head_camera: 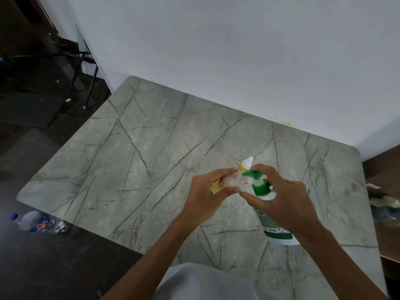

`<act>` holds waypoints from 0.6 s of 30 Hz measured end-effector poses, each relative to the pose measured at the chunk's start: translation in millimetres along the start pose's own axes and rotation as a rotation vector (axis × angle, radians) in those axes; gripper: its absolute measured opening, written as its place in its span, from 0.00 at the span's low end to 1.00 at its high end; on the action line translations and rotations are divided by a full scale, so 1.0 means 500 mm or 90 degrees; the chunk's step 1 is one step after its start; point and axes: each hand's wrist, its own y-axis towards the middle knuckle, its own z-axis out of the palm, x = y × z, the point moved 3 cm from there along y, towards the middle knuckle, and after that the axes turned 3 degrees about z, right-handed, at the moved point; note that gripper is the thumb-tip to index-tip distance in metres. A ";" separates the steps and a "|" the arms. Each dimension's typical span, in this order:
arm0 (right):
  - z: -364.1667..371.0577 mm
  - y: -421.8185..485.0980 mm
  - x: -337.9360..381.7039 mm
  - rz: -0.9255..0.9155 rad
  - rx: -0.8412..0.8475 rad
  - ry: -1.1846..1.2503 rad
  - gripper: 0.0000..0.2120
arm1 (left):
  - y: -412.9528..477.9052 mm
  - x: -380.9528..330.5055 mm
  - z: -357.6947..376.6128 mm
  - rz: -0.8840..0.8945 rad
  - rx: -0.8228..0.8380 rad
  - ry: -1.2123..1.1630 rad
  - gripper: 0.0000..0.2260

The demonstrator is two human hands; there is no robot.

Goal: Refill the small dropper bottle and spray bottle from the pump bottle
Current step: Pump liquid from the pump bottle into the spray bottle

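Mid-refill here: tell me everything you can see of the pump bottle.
The pump bottle looks like white plastic, with a green label, a green collar and a green pump head whose spout points left. It stands upright on the marbled table, near its front right. The right hand covers its shoulder, fingers curled over the pump head. The spout is at the mouth of the small bottle held tilted in the left hand. Fill level hidden.

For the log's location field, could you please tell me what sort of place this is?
Probably an indoor room, home or office: a marble-patterned table against a white wall, and a plastic water bottle on the dark floor.
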 end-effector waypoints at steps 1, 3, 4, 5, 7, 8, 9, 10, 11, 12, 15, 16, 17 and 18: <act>0.000 -0.001 0.000 -0.001 0.005 0.002 0.30 | 0.001 0.000 -0.001 -0.002 -0.001 -0.006 0.20; 0.000 -0.002 0.000 0.000 0.011 0.005 0.31 | 0.002 -0.002 -0.001 -0.002 -0.003 -0.012 0.20; 0.001 -0.003 0.000 0.001 0.013 0.005 0.31 | 0.003 -0.002 -0.001 0.000 -0.004 -0.015 0.20; 0.002 -0.003 0.000 0.002 0.014 0.004 0.31 | 0.003 -0.001 -0.001 0.002 -0.004 -0.017 0.20; 0.002 -0.003 0.001 0.000 0.010 0.006 0.31 | 0.004 -0.001 0.001 0.007 -0.004 -0.017 0.21; 0.001 -0.003 0.001 -0.001 0.006 0.008 0.30 | 0.004 -0.002 0.001 0.009 -0.004 -0.016 0.21; 0.000 -0.003 0.002 -0.001 0.001 0.008 0.30 | 0.005 -0.004 0.002 0.011 -0.003 -0.013 0.21; -0.002 -0.002 0.003 0.000 -0.005 0.007 0.30 | 0.006 -0.005 0.002 0.015 -0.001 -0.010 0.21; -0.003 -0.002 0.005 0.000 -0.012 0.007 0.30 | 0.007 -0.007 0.002 0.020 0.000 -0.008 0.21; -0.003 -0.002 0.005 -0.002 -0.018 0.008 0.30 | 0.007 -0.008 0.003 0.023 0.001 -0.007 0.21; -0.002 0.000 0.002 -0.006 -0.034 0.024 0.27 | 0.008 -0.011 0.005 0.031 0.006 -0.003 0.21; -0.002 0.000 0.000 -0.007 -0.039 0.025 0.26 | 0.008 -0.011 0.006 0.030 0.008 -0.003 0.21; -0.002 0.002 -0.001 -0.009 -0.041 0.024 0.26 | 0.008 -0.011 0.007 0.029 0.007 -0.004 0.21; -0.002 0.003 -0.002 -0.010 -0.041 0.024 0.25 | 0.008 -0.011 0.008 0.027 0.007 -0.004 0.21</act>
